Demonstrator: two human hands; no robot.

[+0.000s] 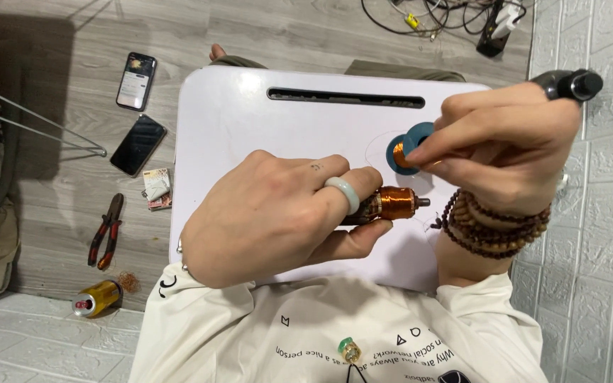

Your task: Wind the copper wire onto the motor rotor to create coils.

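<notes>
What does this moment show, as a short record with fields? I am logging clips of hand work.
surface: white lap table with a slot
left hand: left hand grips a copper-wound motor armature, shaft pointing right
right hand: right hand pinches a blue spool of copper wire and holds a black pen-like tool
worn: pale green ring; brown bead bracelets
floor, left: two dark phones, red-handled pliers, yellow can

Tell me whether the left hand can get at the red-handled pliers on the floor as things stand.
Probably not at once: the left hand is gripping the copper-wound rotor, and the red-handled pliers lie on the floor beyond the white table's edge.
</notes>
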